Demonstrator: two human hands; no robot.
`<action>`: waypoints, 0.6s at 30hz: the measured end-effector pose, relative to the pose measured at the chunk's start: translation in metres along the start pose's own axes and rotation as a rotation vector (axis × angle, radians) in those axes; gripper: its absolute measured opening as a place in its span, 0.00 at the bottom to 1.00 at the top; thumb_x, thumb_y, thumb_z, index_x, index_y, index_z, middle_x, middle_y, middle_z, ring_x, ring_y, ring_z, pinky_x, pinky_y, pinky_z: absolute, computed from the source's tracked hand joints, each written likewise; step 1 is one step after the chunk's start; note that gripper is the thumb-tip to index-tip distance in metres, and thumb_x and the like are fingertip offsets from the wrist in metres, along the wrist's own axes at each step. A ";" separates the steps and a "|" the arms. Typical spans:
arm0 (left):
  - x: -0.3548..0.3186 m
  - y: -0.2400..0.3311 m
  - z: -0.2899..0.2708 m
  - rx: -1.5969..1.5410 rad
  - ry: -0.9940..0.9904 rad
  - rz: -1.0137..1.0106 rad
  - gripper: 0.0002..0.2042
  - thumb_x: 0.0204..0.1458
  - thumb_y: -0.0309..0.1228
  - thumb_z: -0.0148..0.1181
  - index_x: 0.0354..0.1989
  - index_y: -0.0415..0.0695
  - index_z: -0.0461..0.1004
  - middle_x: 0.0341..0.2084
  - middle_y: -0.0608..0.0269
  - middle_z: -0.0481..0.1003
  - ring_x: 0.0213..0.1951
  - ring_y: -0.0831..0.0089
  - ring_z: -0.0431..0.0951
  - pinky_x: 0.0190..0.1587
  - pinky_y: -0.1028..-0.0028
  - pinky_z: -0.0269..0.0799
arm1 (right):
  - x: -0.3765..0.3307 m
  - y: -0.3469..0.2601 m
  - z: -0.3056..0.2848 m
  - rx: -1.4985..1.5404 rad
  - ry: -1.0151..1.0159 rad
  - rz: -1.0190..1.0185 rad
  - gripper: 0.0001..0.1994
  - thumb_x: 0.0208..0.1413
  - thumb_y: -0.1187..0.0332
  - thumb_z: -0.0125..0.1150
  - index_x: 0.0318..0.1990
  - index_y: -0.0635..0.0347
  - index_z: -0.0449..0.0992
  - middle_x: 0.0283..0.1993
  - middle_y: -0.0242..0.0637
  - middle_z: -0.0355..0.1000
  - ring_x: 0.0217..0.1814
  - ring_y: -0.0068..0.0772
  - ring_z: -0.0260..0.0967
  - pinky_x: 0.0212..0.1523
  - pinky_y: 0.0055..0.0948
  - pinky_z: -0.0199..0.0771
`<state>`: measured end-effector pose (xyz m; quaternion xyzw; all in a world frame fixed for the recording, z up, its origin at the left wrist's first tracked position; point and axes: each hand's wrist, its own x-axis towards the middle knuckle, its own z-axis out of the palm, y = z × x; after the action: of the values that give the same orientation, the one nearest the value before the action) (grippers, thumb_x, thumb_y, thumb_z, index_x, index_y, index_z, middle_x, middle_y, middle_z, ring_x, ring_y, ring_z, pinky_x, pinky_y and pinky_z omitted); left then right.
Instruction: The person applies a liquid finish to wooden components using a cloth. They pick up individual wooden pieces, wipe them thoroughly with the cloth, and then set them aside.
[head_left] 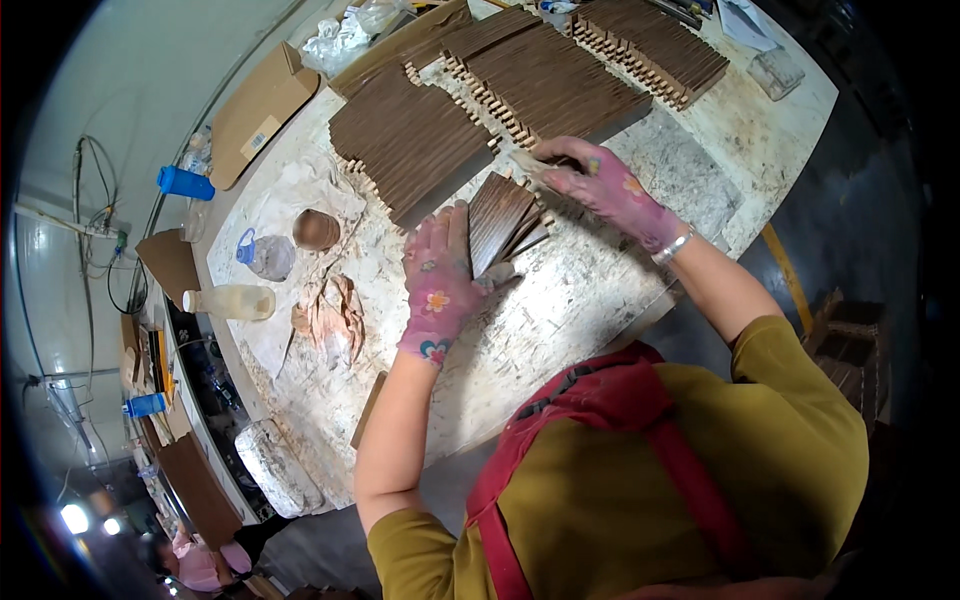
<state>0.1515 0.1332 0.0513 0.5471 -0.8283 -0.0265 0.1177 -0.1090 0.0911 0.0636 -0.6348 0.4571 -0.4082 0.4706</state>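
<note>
The gloved left hand (pixel 438 280) lies palm down, fingers pressed together and pointing away from the body, thumb spread rightward. Right of those fingers lies the small stack of brown strips (pixel 500 215). The gloved right hand (pixel 618 198) reaches leftward, fingers curved; I cannot tell whether they pinch anything. Beyond both hands' fingers, larger strip stacks (pixel 415 140) cover the worktop (pixel 590 310).
</note>
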 end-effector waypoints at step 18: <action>0.008 0.009 -0.002 0.117 0.061 0.073 0.34 0.53 0.46 0.61 0.67 0.44 0.61 0.64 0.55 0.64 0.66 0.57 0.62 0.68 0.54 0.55 | -0.021 -0.032 -0.025 -0.410 -0.265 -0.089 0.19 0.61 0.56 0.57 0.48 0.64 0.75 0.47 0.45 0.74 0.51 0.47 0.71 0.54 0.38 0.69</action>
<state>0.1410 0.1296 0.0558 0.5230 -0.8439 0.0432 0.1116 -0.1312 0.1101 0.0984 -0.7845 0.4364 -0.2402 0.3693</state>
